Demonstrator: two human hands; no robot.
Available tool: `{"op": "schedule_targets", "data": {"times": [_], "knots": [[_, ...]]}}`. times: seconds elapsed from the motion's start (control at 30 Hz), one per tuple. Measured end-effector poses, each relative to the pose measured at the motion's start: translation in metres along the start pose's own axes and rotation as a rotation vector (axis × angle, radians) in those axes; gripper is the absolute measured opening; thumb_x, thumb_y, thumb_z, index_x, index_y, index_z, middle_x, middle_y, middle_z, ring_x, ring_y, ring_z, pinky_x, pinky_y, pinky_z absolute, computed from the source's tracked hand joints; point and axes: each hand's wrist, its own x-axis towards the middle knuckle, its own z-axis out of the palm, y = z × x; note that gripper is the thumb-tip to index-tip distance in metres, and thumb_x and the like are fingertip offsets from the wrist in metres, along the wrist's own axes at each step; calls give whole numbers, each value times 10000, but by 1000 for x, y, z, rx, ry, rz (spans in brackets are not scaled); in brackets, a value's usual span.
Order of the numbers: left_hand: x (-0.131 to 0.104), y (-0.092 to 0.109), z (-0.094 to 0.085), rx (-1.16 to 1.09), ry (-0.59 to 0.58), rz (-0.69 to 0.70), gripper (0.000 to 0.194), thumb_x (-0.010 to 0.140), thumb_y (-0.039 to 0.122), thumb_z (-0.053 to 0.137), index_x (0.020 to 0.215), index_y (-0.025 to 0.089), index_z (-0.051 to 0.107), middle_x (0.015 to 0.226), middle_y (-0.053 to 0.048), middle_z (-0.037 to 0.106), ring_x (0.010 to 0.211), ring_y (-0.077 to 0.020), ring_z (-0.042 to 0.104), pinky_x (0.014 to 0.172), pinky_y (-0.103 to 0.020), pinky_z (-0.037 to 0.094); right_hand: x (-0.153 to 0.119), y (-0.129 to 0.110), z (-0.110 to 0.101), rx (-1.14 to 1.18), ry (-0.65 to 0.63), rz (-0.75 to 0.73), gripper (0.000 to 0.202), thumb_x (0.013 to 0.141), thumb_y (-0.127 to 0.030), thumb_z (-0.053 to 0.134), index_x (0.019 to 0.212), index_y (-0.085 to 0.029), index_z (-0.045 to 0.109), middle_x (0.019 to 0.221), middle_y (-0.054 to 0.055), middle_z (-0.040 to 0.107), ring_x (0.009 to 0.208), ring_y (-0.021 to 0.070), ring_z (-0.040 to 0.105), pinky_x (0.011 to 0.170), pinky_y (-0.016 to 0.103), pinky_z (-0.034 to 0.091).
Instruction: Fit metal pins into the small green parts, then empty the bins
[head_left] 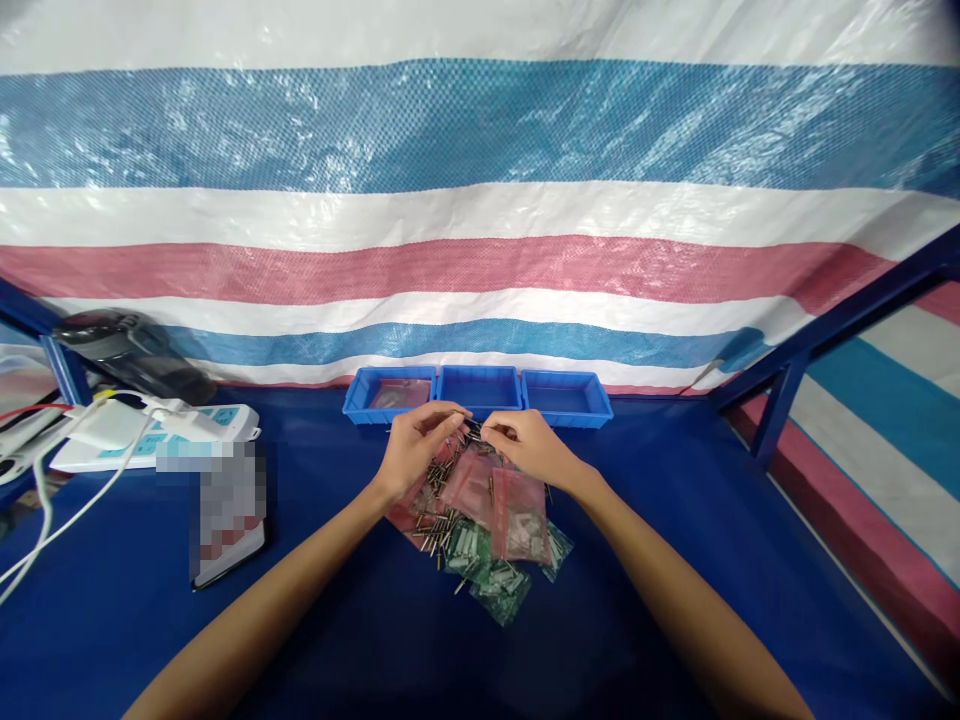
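My left hand [416, 448] is pinched, thumb against fingers, over the far side of a heap of small metal pins [433, 537]. Facing it, a little way to the right, my right hand [534, 446] has its fingers curled together. Whatever is between the fingertips of either hand is too small to make out. Under and in front of the hands lie pink zip bags [521, 515] and green-tinted clear bags [502, 590] with small pale pieces inside. Some pins are scattered loose among the bags.
Three blue bins stand in a row behind the hands: a left bin [351, 410] with a pink bag inside, a middle bin [480, 402] and a right bin [568, 412]. At left are a power strip [240, 425], white cables, a dark bottle [142, 350] and a partly blurred-out object [232, 545].
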Motion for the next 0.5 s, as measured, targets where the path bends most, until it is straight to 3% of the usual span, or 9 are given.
{"op": "schedule_targets", "data": {"times": [0.13, 0.37, 0.5], "knots": [[0, 1, -1, -66, -36, 14, 239, 868, 367, 573, 959, 147, 603, 844, -58, 693, 761, -164, 652, 777, -307, 512, 0, 1, -2, -54, 32, 11, 228, 885, -229, 451, 735, -156, 606, 624, -7, 557, 566, 96, 453, 572, 236, 320], [2, -4, -1, 178, -44, -5, 270, 856, 371, 575, 981, 164, 694, 804, -34, 652, 662, -128, 539, 606, -230, 414, 1, 3, -4, -38, 48, 10, 211, 898, -249, 448, 806, -165, 617, 615, -14, 553, 543, 95, 456, 567, 235, 326], [2, -5, 1, 87, -76, -60, 321, 842, 369, 596, 1088, 163, 597, 547, 57, 446, 480, -74, 374, 476, -189, 307, 1, 3, -2, -9, 33, 5, 180, 894, -254, 478, 888, -167, 635, 618, -24, 549, 531, 87, 457, 562, 226, 332]]}}
